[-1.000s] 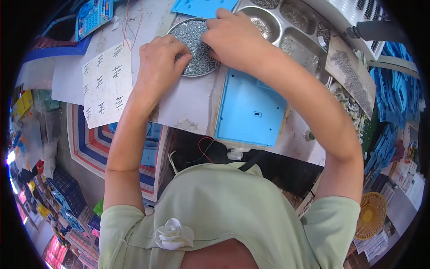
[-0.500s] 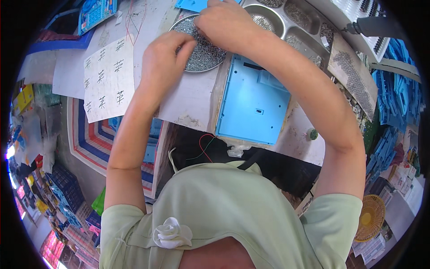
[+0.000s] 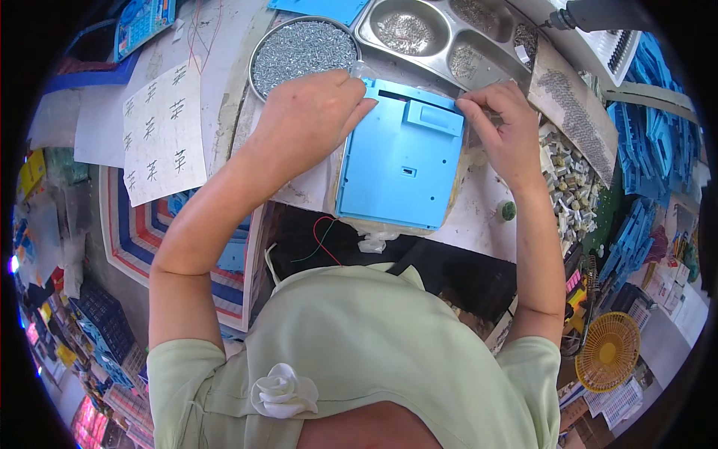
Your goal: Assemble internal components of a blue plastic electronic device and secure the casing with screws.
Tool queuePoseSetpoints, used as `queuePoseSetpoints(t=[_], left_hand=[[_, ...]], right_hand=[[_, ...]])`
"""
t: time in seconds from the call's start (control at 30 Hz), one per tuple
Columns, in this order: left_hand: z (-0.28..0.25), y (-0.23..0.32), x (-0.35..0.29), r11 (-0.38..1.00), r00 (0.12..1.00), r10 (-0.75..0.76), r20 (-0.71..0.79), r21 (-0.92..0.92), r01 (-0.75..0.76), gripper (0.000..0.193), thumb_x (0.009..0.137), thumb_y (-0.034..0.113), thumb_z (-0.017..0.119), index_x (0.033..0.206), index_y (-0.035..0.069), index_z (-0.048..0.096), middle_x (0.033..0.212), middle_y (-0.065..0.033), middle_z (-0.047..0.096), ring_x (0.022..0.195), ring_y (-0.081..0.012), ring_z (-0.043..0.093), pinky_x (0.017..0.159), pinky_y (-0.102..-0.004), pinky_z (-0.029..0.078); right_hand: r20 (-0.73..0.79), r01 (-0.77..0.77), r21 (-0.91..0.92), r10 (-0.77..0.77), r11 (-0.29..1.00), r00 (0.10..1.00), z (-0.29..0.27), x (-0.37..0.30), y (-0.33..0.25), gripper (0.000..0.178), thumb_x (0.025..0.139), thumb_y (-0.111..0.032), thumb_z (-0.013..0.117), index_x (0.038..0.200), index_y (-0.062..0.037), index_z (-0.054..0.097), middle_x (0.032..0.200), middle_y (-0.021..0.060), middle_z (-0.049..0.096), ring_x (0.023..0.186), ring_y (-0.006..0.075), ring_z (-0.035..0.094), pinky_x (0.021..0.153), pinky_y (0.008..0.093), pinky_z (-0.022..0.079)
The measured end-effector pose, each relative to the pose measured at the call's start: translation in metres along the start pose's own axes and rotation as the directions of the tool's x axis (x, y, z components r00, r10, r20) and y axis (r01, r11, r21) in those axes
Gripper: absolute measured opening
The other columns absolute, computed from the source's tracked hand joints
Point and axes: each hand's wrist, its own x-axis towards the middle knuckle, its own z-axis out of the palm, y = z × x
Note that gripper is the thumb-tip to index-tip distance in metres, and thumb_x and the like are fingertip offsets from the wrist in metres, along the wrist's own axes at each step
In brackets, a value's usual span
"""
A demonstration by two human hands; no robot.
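A light blue plastic panel (image 3: 396, 165) lies flat at the table's front edge, on a base that shows around its rim. It has a slot along its far side and a small cutout in the middle. My left hand (image 3: 318, 112) is at the panel's far left corner, fingers curled and closed; what they hold, if anything, is hidden. At the far right corner my right hand (image 3: 505, 123) pinches thumb and forefinger together; anything between them is too small to make out. Behind my left hand stands a round metal dish (image 3: 303, 52) full of small screws.
A steel compartment tray (image 3: 441, 71) with small metal parts lies behind the panel. At the right are a board covered with small dark parts (image 3: 576, 105), a heap of metal pieces (image 3: 568, 183) and a dark tool (image 3: 598, 16). A paper sheet (image 3: 164, 135) lies left.
Both hands have left the screw dish and come to the panel's two far corners. My right hand has moved right and nearer; the left has moved to the right.
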Motion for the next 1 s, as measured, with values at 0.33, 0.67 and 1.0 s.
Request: queuePoseSetpoints(t=[0.33,0.67,1.0], left_hand=[[0.0,-0.001,0.002,0.999,0.999,0.031,-0.005,-0.039,-0.032,0.023,0.095,0.023,0.067,0.083,0.004,0.061,0.08,-0.0118,0.059,0.073,-0.0323,0.063,0.066,-0.0423,0.051],[-0.005,-0.02,-0.003,0.902,0.985,-0.136,0.109,-0.396,0.169,0.025,0.099,0.023,0.059,0.09,0.0,0.061,0.082,-0.0189,0.058,0.079,-0.0399,0.059,0.073,-0.046,0.047],[0.013,-0.009,-0.002,0.949,0.994,-0.105,-0.023,-0.3,0.094,0.02,0.095,0.018,0.064,0.085,0.001,0.06,0.078,-0.0155,0.057,0.073,-0.0354,0.059,0.066,-0.0422,0.048]], right_hand=[[0.175,0.102,0.043,-0.108,0.994,0.979,-0.007,0.018,0.009,0.007,0.084,-0.01,0.076,0.084,-0.0038,0.073,0.08,0.0054,0.067,0.084,0.0238,0.059,0.077,0.0345,0.049],[0.191,0.059,0.041,-0.066,0.997,0.979,-0.004,0.012,0.015,0.006,0.085,-0.007,0.075,0.086,-0.0013,0.073,0.084,0.0067,0.07,0.087,0.022,0.06,0.076,0.0331,0.049],[0.215,0.163,0.032,-0.166,0.986,0.963,-0.019,0.04,0.012,0.009,0.083,-0.01,0.077,0.088,-0.0031,0.073,0.082,0.0058,0.068,0.087,0.0223,0.06,0.079,0.0349,0.049]])
